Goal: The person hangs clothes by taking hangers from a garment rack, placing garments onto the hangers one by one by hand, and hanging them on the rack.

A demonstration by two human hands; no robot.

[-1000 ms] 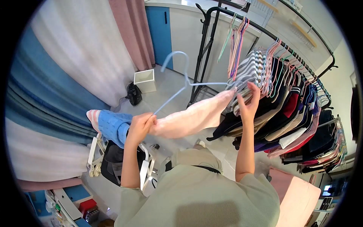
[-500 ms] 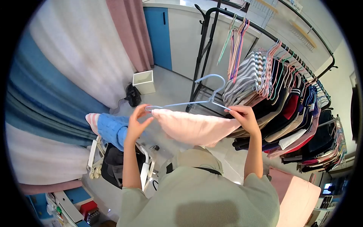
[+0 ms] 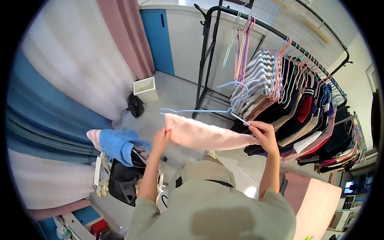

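Observation:
A light blue clothes hanger (image 3: 200, 111) is held out in front of me, its hook pointing up and to the right. Below its arms hangs a folded pale pink cloth (image 3: 208, 134); what kind of textile it is I cannot tell. My left hand (image 3: 161, 141) pinches the cloth's left edge, just under the hanger's left end. At the other side, my right hand (image 3: 264, 137) is closed round the hanger's right end and the cloth's right corner.
To the right, a black garment rack (image 3: 272, 30) carries clothes and several bare hangers (image 3: 244, 48). A chair (image 3: 124, 176) with blue fabric (image 3: 120, 144) stands left. A white bin (image 3: 146, 90) and black bag (image 3: 135, 105) sit near the curtains. Pink-covered furniture (image 3: 312, 204) is at lower right.
My left hand has come off the hanger's left end and moved down to the cloth's left edge. The hanger now tilts more, its right end lower. The view has shifted slightly.

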